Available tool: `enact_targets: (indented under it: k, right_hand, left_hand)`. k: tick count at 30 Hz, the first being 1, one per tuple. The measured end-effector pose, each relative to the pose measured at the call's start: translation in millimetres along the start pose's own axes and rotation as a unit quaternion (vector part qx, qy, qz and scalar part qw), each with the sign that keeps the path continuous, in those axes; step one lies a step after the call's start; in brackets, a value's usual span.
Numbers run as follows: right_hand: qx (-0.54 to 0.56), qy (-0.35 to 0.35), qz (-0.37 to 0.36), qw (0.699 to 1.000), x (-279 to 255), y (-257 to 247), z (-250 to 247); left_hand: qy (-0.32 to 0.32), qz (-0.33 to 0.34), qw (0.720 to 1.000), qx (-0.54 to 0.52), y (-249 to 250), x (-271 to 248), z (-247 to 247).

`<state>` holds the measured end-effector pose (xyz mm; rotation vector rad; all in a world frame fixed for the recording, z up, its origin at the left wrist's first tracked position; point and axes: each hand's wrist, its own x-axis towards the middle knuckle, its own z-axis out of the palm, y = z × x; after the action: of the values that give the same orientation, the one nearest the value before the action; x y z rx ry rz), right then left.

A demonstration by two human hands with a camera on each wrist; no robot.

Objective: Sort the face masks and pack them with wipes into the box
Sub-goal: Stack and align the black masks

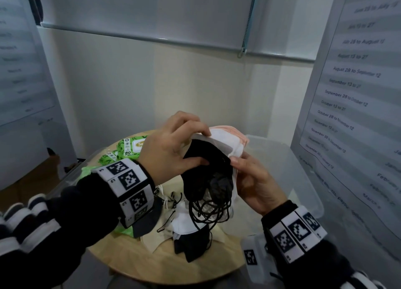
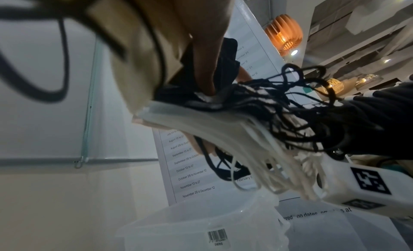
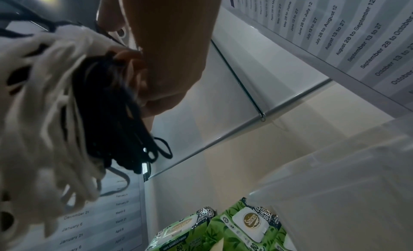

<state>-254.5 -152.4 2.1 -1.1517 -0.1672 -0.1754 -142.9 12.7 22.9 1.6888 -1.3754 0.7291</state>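
Observation:
Both hands hold one stack of face masks above the round wooden table [image 1: 217,265]. Black masks [image 1: 206,173] lie on the near side, white masks [image 1: 225,140] behind them, and pink masks [image 1: 237,134] at the back. My left hand [image 1: 195,149] pinches the stack's top edge, thumb on the black masks [image 2: 223,65]. From the right, my right hand [image 1: 243,165] grips the stack, thumb on its edge. Black ear loops [image 1: 208,210] and white ear loops [image 3: 55,113] dangle below. The clear plastic box [image 1: 303,169] stands on the right. Green wipes packs [image 1: 128,147] lie at the back left.
Several loose black, white and cream masks [image 1: 186,225] lie on the table under the hands. Printed date sheets [image 1: 347,93] hang on the wall close to the right, behind the box. A window blind's bar [image 1: 152,39] crosses the far wall.

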Motion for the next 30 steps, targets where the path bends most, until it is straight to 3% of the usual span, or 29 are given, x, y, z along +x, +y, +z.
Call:
enact_targets:
  k: [11, 17, 21, 26, 30]
  right_hand:
    - [0.006, 0.053, 0.001, 0.999, 5.6, 0.6, 2.1]
    - [-0.008, 0.097, 0.010, 0.995, 6.5, -1.6, 4.4]
    - [-0.020, 0.081, 0.004, 0.996, 5.4, -4.6, 7.1]
    - [-0.016, 0.026, -0.030, 0.999, 0.2, -11.5, 7.9]
    - [-0.086, 0.102, 0.017, 0.991, 7.4, -15.5, -4.1]
  left_hand:
    - [-0.007, 0.011, 1.000, 0.022, 2.0, 1.6, 1.0]
    - [-0.045, 0.019, 0.998, 0.045, -2.6, 2.9, 3.1]
    - [-0.055, 0.001, 0.997, 0.046, -6.0, 0.1, 7.0]
    - [-0.082, -0.063, 0.994, 0.031, -7.1, 1.9, 14.2]
    - [-0.109, -0.193, 0.975, -0.016, -7.9, 7.1, 25.7]
